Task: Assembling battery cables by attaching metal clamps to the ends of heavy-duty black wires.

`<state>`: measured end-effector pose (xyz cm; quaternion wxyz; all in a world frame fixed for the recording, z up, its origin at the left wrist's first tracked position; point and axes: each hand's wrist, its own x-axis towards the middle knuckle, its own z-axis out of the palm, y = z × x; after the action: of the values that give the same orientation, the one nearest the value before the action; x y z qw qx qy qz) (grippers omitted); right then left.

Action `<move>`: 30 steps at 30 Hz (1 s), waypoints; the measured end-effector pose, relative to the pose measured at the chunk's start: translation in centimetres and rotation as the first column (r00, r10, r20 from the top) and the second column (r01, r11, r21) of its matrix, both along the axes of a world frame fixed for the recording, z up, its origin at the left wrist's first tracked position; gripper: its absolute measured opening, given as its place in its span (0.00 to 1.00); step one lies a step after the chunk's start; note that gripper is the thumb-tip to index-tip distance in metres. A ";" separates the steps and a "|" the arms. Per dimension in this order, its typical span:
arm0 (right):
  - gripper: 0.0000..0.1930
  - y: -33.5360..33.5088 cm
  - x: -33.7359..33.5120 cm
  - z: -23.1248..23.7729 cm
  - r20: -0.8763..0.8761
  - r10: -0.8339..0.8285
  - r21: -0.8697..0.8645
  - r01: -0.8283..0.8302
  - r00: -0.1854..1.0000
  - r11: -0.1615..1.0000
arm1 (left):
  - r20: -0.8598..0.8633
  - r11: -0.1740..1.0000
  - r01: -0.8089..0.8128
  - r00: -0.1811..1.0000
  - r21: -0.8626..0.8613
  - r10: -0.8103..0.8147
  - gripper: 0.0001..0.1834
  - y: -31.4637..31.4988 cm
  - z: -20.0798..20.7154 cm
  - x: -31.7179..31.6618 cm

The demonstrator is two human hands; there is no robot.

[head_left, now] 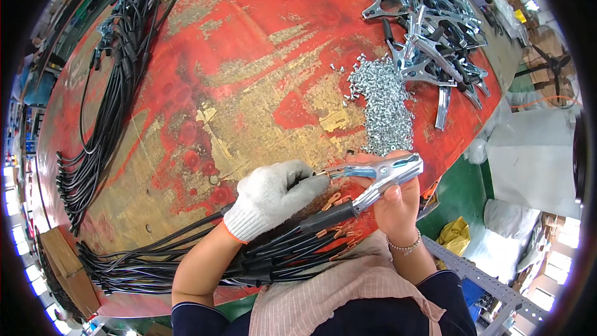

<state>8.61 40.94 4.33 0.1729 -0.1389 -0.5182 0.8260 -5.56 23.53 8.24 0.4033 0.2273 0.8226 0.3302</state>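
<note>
My right hand (398, 208), bare and with a beaded bracelet at the wrist, is closed round a silver metal spring clamp (388, 177). The clamp's jaw end points right. One of its two handles wears a black sleeve (329, 216) and slants down to the left. My left hand (264, 198), in a white knit glove, pinches a cable end with a bit of copper showing, right at the tip of the clamp's other handle. The glove hides most of that cable end. Below my left hand lies a bundle of black cables (205, 261) with copper lugs towards the right.
A heap of small silver screws (382, 109) lies ahead of my right hand. Beyond it is a pile of metal clamps (429, 37). Black cables with clamps (124, 68) stretch along the far left of the worn red table (249, 81). A cardboard piece (69, 267) stands at lower left.
</note>
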 end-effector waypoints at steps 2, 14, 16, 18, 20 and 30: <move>0.32 -0.1 -0.1 0.2 0.003 -0.002 -0.021 0.002 1.000 1.000 | 0.000 1.000 0.003 1.000 0.005 -0.003 0.22 0.1 -0.1 -0.1; 0.33 -0.3 -0.3 0.9 0.024 -0.004 -0.087 0.006 1.000 0.996 | -0.020 0.999 -0.024 0.999 0.032 0.025 0.19 0.2 -0.9 0.2; 0.33 -0.3 -0.2 0.9 0.023 -0.003 -0.091 0.005 1.000 0.996 | -0.023 0.999 -0.027 0.999 0.027 0.028 0.19 0.2 -1.0 0.3; 0.33 -0.2 -0.2 1.0 0.028 0.002 -0.093 0.001 1.000 0.996 | -0.014 0.999 -0.030 0.999 0.043 0.031 0.18 0.1 -1.1 0.3; 0.32 -0.1 0.0 0.6 0.011 0.003 -0.088 -0.002 1.000 0.996 | 0.000 0.999 -0.023 1.000 0.030 0.023 0.17 0.1 -1.1 0.3; 0.28 1.6 -1.0 0.5 -0.035 0.164 -0.009 -0.164 0.986 0.986 | -0.083 0.985 0.116 0.991 0.128 -0.106 0.17 0.7 0.8 0.0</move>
<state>7.65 42.56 4.82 0.1124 -0.0827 -0.5199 0.8427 -5.57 24.28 9.08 0.3733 0.3115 0.7996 0.3524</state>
